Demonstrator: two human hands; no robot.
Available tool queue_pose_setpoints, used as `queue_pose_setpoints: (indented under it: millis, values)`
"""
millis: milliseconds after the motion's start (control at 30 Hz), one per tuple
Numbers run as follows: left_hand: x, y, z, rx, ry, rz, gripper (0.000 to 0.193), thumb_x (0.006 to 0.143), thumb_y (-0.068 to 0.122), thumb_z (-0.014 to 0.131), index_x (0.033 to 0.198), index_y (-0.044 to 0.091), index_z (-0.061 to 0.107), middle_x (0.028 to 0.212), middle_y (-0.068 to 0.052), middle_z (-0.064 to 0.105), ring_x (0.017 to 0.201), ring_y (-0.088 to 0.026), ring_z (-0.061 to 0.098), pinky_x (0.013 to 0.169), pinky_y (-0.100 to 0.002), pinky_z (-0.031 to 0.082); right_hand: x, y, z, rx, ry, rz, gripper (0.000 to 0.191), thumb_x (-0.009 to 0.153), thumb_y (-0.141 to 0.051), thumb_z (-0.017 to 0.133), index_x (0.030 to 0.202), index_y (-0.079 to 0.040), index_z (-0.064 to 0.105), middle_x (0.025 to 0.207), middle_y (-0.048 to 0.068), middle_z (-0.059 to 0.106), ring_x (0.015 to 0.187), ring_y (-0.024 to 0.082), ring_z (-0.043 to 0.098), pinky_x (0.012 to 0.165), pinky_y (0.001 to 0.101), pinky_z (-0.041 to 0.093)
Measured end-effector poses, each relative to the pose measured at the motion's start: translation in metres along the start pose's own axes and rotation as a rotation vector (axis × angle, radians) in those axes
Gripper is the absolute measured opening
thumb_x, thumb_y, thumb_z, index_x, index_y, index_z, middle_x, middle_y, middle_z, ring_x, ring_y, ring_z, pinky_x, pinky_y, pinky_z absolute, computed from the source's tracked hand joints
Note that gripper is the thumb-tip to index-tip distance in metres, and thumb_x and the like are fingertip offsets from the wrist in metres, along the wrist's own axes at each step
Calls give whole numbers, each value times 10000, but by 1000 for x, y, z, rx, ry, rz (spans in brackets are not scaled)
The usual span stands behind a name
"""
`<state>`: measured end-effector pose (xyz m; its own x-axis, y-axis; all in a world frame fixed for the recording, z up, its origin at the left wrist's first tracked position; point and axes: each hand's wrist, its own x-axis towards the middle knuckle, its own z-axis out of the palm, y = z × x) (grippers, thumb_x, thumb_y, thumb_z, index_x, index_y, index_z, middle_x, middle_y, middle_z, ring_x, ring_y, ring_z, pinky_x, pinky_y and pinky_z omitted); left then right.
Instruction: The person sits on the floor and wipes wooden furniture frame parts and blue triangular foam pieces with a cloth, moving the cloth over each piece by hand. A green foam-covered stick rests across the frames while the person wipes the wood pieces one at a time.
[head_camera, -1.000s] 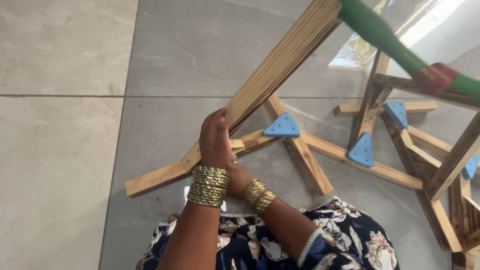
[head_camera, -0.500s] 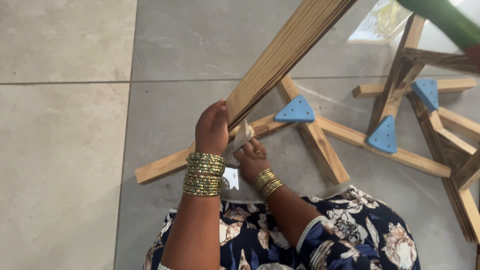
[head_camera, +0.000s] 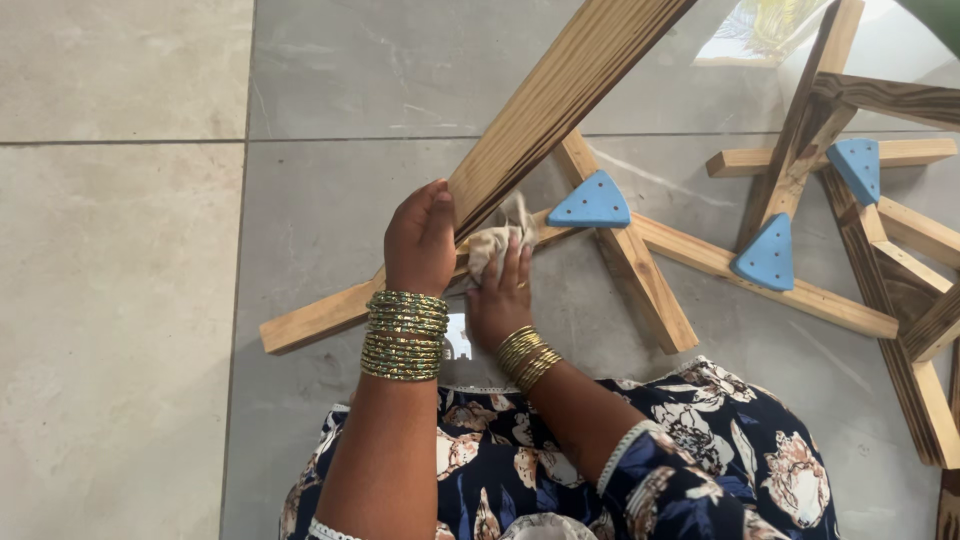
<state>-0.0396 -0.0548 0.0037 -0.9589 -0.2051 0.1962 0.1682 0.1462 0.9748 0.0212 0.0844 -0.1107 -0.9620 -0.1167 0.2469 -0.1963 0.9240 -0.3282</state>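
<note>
grey tile floor, left grip clasping plank

At frame centre the left hand grips a tilted wooden plank, the right hand just below-right pressing a cloth against it, wooden frames lying on the floor to the right.

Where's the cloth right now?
Head view, centre: the cloth is bunched under the right hand, pressed against the raised wooden plank, just right of the left hand.
</note>
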Motion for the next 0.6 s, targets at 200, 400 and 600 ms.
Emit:
queue_pose_setpoints:
  millis: [200,400,600]
  values:
    - [0,3,1,116,10,45,344,1015,257,576,1210,0,694,1169,-150,739,1106,-280,708,989,-376,529,-27,-24,26,3,-139,10,730,840,-254,655,1444,67,396,1502,404,218,1413,609,150,1165,636,176]
    - [-4,4,4,170,15,81,397,1022,277,589,1286,-13,652,1315,-189,671,1225,-327,646,1060,-409,493,-24,-10,38,27,-136,-527,476,842,-250,677,1304,-138,646,1458,111,549,1432,358,381,1135,549,321]
    - [-5,8,3,254,-27,95,494,975,290,683,1355,-12,586,1379,-203,611,1282,-351,598,1088,-423,477,-13,-11,29,-208,-20,-506,440,843,-280,695,1274,-192,682,1379,42,601,1348,284,462,1128,456,333]
